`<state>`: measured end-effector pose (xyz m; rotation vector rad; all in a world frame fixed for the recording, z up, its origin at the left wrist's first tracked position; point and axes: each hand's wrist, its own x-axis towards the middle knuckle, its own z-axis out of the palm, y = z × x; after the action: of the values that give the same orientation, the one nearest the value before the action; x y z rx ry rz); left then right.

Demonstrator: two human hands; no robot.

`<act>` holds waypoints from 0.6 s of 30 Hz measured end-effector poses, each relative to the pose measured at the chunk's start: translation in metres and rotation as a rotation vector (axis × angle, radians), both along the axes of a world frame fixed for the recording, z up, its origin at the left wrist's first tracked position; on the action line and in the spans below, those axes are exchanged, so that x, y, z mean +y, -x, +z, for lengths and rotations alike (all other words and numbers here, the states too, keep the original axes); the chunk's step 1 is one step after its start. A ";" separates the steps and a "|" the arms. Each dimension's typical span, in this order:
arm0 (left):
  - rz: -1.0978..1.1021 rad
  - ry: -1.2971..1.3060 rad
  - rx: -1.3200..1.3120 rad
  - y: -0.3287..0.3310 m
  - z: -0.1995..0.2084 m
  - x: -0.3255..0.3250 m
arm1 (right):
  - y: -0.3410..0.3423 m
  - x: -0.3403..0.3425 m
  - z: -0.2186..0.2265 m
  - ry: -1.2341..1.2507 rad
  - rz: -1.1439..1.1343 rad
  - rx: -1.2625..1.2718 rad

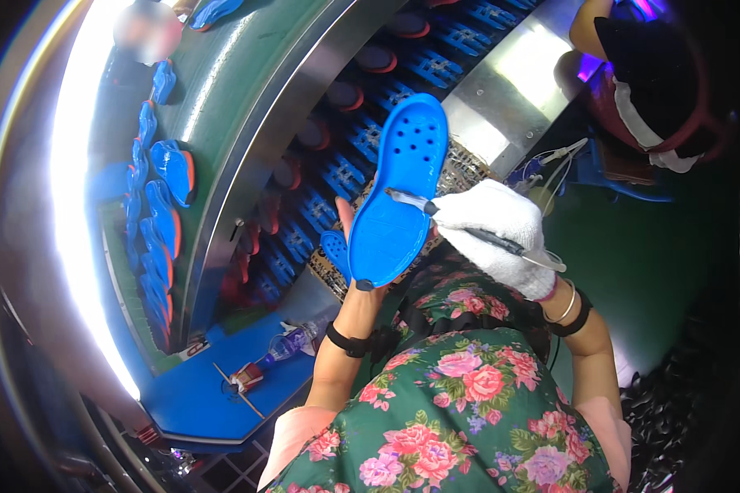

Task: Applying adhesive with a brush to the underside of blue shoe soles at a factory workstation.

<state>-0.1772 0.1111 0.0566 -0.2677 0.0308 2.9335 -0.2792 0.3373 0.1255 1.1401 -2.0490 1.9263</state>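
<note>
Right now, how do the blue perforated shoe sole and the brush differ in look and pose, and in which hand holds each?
The blue perforated shoe sole is broad and foot-shaped; the brush is slim, with a dark handle.
The sole's length runs up the picture; the brush slants across, its tip over the sole.
The bare left hand holds the sole; the white-gloved right hand grips the brush.
Both are hand-held.

A bright light strip (78,205) runs along the left side. Beside it stands a long green belt (251,62) edged with a metal rail (259,148). A blue table (193,398) occupies the lower left. A metal panel (518,82) reflects glare at upper right, near a purple light (588,66). The floor (625,263) at right is green; the far right edge is dark.
</note>
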 end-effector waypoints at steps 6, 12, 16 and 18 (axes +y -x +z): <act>0.090 0.022 0.024 0.002 -0.015 0.016 | 0.009 -0.007 0.014 0.032 -0.027 0.053; 0.057 0.379 -0.176 0.007 -0.012 0.035 | 0.035 -0.019 0.023 0.025 -0.056 0.284; 0.038 0.571 -0.221 0.012 -0.006 0.044 | 0.044 -0.025 0.023 -0.068 -0.126 0.372; 0.018 0.556 -0.215 0.013 -0.007 0.043 | 0.037 -0.029 0.024 -0.054 -0.035 0.306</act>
<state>-0.1904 0.1544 0.0498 -0.6608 0.8179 2.8310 -0.3164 0.3078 0.1498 1.3073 -1.9503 1.5747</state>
